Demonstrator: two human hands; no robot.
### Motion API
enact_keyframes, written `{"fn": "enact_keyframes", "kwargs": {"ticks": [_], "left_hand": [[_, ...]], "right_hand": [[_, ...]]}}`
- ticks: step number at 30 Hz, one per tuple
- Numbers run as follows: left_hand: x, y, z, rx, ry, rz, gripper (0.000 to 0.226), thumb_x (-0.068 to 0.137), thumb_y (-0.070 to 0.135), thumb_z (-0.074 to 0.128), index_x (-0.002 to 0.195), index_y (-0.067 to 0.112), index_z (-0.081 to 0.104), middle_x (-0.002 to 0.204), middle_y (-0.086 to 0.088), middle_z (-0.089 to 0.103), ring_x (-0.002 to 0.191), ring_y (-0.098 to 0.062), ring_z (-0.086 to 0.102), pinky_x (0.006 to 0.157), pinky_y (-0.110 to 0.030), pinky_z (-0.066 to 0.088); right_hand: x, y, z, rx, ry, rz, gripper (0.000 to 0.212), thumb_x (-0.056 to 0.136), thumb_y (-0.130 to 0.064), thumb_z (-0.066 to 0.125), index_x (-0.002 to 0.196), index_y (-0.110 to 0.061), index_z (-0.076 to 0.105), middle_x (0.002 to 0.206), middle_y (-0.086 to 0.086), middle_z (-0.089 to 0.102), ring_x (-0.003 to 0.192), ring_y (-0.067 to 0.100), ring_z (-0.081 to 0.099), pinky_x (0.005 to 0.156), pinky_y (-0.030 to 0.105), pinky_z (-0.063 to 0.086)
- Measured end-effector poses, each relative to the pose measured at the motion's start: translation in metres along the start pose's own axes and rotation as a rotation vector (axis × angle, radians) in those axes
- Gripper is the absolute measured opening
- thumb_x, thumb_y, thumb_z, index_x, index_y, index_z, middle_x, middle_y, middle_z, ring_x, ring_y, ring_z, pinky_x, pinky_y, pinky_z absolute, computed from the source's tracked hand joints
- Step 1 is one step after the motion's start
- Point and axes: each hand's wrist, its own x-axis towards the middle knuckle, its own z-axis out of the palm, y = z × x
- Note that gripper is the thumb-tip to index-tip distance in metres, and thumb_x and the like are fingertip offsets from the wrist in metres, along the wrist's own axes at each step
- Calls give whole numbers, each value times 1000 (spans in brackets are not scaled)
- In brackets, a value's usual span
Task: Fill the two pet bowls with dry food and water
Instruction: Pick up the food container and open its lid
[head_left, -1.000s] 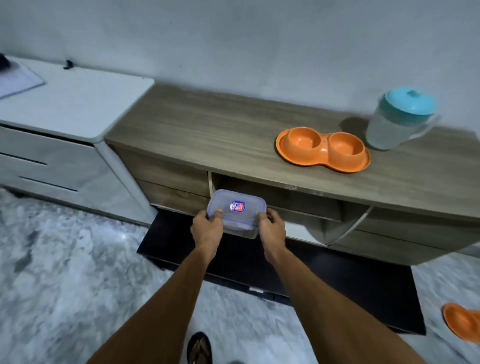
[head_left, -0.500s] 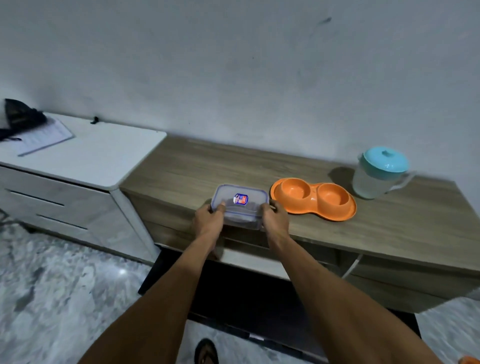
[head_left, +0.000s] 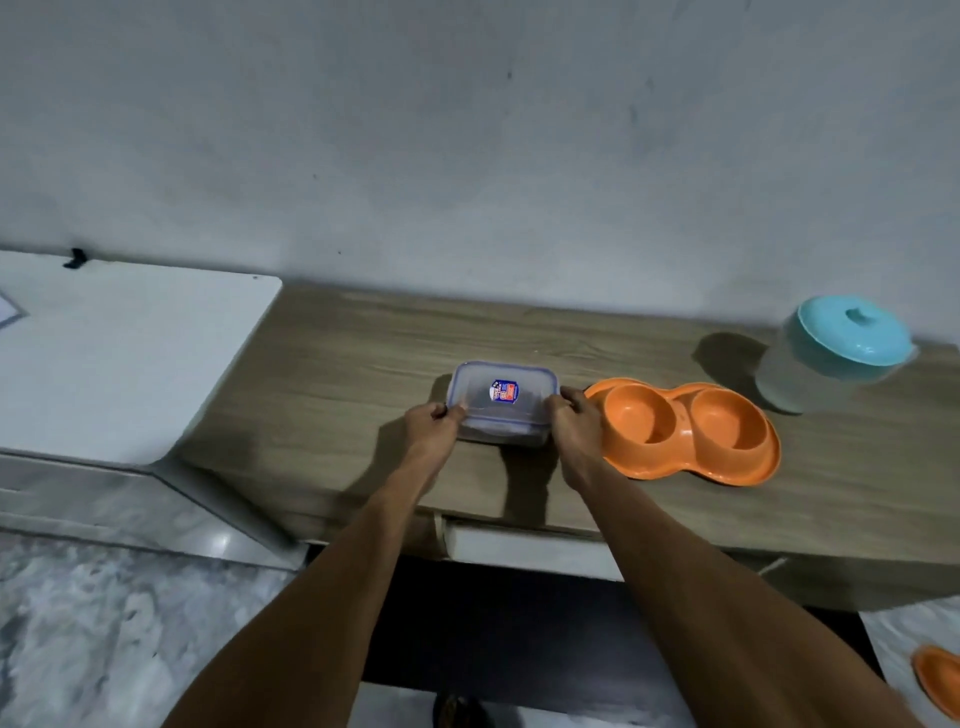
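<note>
A clear plastic food container with a blue-rimmed lid and a small sticker rests on the wooden cabinet top. My left hand grips its left end and my right hand grips its right end. Just right of it lies the orange double pet bowl, both wells empty. A translucent pitcher with a teal lid stands behind the bowl at the far right, near the wall.
A white cabinet adjoins the wooden one on the left. An open compartment shows below the cabinet's front edge. A dark mat lies on the marble floor, and another orange object sits at the lower right.
Both hands lifted the container from the compartment below up onto the cabinet top, left of the orange bowl. The view rose and moved closer to the cabinet.
</note>
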Motion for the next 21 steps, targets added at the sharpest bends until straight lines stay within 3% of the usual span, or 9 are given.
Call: {"fn": "enact_keyframes", "kwargs": {"ticks": [4,7,11,14,17,19,21], "left_hand": [[9,7,-1,-4,-43,-1,25,91,20,67,68,14,59,72,-8,58,75,-19,51,71,-36,47],[11,12,-4,34,-79,-5,24,92,18,65,69,20,60,80,-10,63,80,-21,57,82,-41,53],[19,18,-8,76,-88,26,19,91,26,67,77,13,65,82,-11,66,79,-21,60,74,-33,53],[32,32,-9,83,-72,-16,39,94,41,59,100,3,69,94,-13,71,85,-26,68,78,-39,59],[53,47,-2,265,7,-32,66,92,63,34,112,9,68,114,-19,69,102,-35,66,91,-44,54],[62,53,8,374,23,-46,68,97,58,25,126,8,61,132,-20,59,120,-37,56,99,-38,43],[76,50,20,462,23,-13,68,100,55,19,130,7,57,137,-21,56,125,-38,52,102,-40,38]], "right_hand": [[12,-1,10,-10,20,6,29,91,-9,52,117,-9,66,106,6,66,97,20,58,78,26,42],[17,0,12,-19,18,23,28,93,-10,53,117,-10,65,105,5,65,92,18,57,67,24,43],[30,0,13,-70,35,21,23,97,-16,52,113,-8,65,102,5,64,86,15,56,63,26,40],[45,-7,18,-142,110,-3,28,101,-23,47,110,-4,64,103,11,64,91,22,55,75,28,37],[62,-12,27,-231,146,11,37,102,-31,40,114,-3,61,108,15,64,98,31,59,83,38,44],[71,-10,32,-297,167,25,41,103,-33,37,115,-1,60,109,18,63,98,33,58,84,39,45],[74,-8,35,-324,178,47,43,105,-33,35,114,1,59,100,14,56,89,27,51,78,33,38]]}}
